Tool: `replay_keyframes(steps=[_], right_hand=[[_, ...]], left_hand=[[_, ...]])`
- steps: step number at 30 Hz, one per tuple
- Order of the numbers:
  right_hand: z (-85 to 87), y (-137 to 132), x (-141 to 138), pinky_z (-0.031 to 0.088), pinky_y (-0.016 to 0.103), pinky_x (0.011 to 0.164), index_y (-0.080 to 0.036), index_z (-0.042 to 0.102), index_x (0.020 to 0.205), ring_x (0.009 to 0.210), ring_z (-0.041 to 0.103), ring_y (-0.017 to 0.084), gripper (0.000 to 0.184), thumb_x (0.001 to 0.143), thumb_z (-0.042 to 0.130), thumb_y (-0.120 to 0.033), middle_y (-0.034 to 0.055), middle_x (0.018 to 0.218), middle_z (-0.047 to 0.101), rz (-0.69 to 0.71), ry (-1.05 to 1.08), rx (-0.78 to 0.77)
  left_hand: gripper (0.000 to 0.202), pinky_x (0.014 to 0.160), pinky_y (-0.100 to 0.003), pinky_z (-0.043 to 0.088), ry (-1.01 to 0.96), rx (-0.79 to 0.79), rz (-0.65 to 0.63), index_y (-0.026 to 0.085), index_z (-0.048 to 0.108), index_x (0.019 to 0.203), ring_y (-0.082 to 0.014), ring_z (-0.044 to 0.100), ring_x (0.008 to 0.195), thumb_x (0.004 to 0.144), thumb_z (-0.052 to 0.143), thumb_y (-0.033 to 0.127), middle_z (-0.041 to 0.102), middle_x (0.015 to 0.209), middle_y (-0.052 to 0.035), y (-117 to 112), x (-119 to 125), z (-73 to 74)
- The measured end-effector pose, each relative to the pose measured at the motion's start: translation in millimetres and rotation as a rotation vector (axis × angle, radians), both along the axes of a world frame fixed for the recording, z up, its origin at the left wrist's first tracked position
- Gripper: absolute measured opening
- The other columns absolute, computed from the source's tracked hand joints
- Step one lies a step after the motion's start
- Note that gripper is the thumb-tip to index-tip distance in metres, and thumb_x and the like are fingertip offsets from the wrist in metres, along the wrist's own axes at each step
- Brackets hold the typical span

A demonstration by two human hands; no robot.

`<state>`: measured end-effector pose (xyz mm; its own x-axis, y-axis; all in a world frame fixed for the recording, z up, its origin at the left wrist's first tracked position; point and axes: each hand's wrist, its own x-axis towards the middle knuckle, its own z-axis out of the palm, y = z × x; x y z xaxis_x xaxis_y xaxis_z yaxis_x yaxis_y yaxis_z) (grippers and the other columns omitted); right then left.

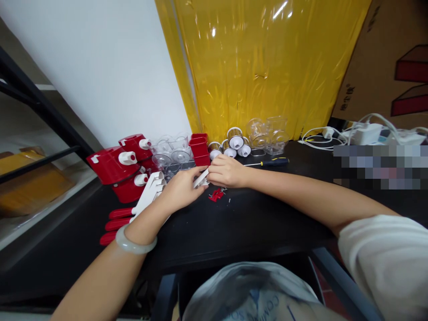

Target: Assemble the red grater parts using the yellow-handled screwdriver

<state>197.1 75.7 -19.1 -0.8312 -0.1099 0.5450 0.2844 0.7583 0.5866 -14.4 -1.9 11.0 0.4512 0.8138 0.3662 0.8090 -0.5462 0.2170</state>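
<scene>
My left hand (182, 189) pinches a slim white plastic piece (200, 178) between thumb and fingers, just above the black tabletop. The curled fingers of my right hand (228, 171) close on the right end of that same piece and hide part of it. Right below the hands lie small red plastic parts (216, 195) and a few tiny metal pins or screws. Behind my fingers stand red rectangular cups (199, 149). A screwdriver (274, 162) with a dark blue and yellow handle lies beyond my right wrist.
Left of my hands are red housings (112, 166) with white knobs and white levers with red grips (120, 212). Metal drums with white ends (235, 139) and clear plastic parts (267, 133) line the back. White cables and adapters (366, 133) sit at the right, before a cardboard box (377, 58).
</scene>
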Motion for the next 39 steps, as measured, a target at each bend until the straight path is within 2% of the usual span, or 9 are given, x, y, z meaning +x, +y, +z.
replay_keyframes(steps=[9, 15, 20, 23, 26, 28, 31, 35, 39], right_hand=[[2.4, -6, -1, 0.028, 0.036, 0.074, -0.019, 0.067, 0.093, 0.082, 0.047, 0.019, 0.033, 0.108, 0.037, -0.024, 0.0045, 0.083, 0.063, -0.014, -0.028, 0.058], [1.9, -8, -1, 0.031, 0.035, 0.077, -0.019, 0.067, 0.096, 0.086, 0.05, 0.019, 0.031, 0.107, 0.038, -0.021, 0.0048, 0.087, 0.064, 0.02, -0.036, 0.104], [5.8, -11, -7, 0.033, 0.035, 0.078, -0.016, 0.067, 0.094, 0.09, 0.053, 0.019, 0.031, 0.107, 0.039, -0.021, 0.0064, 0.091, 0.067, 0.025, -0.039, 0.078], [11.6, -14, -9, 0.035, 0.035, 0.078, -0.015, 0.068, 0.095, 0.094, 0.055, 0.02, 0.033, 0.107, 0.038, -0.02, 0.0087, 0.094, 0.069, -0.013, -0.107, -0.038], [21.5, -20, -8, 0.037, 0.032, 0.075, -0.014, 0.069, 0.098, 0.095, 0.058, 0.02, 0.022, 0.102, 0.047, -0.018, 0.0109, 0.101, 0.071, -0.077, -0.213, -0.286], [29.9, -24, -4, 0.036, 0.03, 0.069, -0.015, 0.069, 0.096, 0.089, 0.059, 0.018, 0.014, 0.094, 0.056, -0.014, 0.0095, 0.1, 0.071, -0.15, -0.264, -0.49], [41.8, -28, 3, 0.031, 0.027, 0.06, -0.018, 0.069, 0.087, 0.071, 0.055, 0.015, 0.013, 0.082, 0.06, -0.011, 0.0052, 0.087, 0.07, -0.259, -0.309, -0.732], [51.1, -29, 9, 0.032, 0.026, 0.057, -0.018, 0.069, 0.085, 0.062, 0.049, 0.012, 0.015, 0.076, 0.059, -0.01, 0.0023, 0.079, 0.068, -0.291, -0.335, -0.897], [51.9, -28, 9, 0.034, 0.025, 0.058, -0.017, 0.069, 0.083, 0.06, 0.05, 0.011, 0.016, 0.075, 0.058, -0.01, 0.0015, 0.077, 0.067, -0.28, -0.37, -0.948]], left_hand=[[0.063, 0.089, -0.04, 0.055, -0.013, -0.024, 0.017, 0.015, 0.055, 0.144, -0.0309, 0.073, 0.103, 0.083, 0.067, 0.031, 0.078, 0.11, -0.0099, -3, 2, 2.7], [0.064, 0.088, -0.039, 0.056, -0.007, -0.025, 0.025, 0.015, 0.056, 0.143, -0.0296, 0.074, 0.099, 0.082, 0.067, 0.029, 0.078, 0.11, -0.0093, -4, 3, 2.8], [0.062, 0.086, -0.039, 0.056, 0.081, -0.006, 0.084, 0.016, 0.057, 0.143, -0.0311, 0.075, 0.098, 0.083, 0.064, 0.028, 0.077, 0.114, -0.0112, -2, 1, 5.9], [0.062, 0.085, -0.04, 0.056, 0.119, 0.007, 0.139, 0.017, 0.057, 0.143, -0.033, 0.074, 0.101, 0.083, 0.064, 0.029, 0.077, 0.117, -0.0122, -2, 0, 7.2], [0.063, 0.084, -0.039, 0.056, 0.107, -0.015, 0.161, 0.018, 0.057, 0.144, -0.0329, 0.074, 0.102, 0.082, 0.065, 0.031, 0.077, 0.117, -0.0111, -1, -1, 7.0], [0.063, 0.082, -0.037, 0.056, 0.093, -0.031, 0.153, 0.021, 0.057, 0.144, -0.032, 0.074, 0.102, 0.082, 0.065, 0.032, 0.077, 0.116, -0.0096, 0, -1, 6.0], [0.059, 0.083, -0.037, 0.056, 0.086, -0.037, 0.114, 0.024, 0.059, 0.142, -0.0311, 0.074, 0.102, 0.084, 0.064, 0.034, 0.077, 0.116, -0.0082, 1, -3, 4.4], [0.058, 0.085, -0.038, 0.056, 0.096, -0.028, 0.095, 0.024, 0.06, 0.142, -0.031, 0.074, 0.099, 0.084, 0.064, 0.033, 0.077, 0.115, -0.0087, 1, -4, 2.5], [0.058, 0.084, -0.037, 0.056, 0.107, -0.038, 0.09, 0.025, 0.061, 0.14, -0.0312, 0.075, 0.098, 0.083, 0.065, 0.032, 0.078, 0.114, -0.0084, 3, -5, 1.2]])
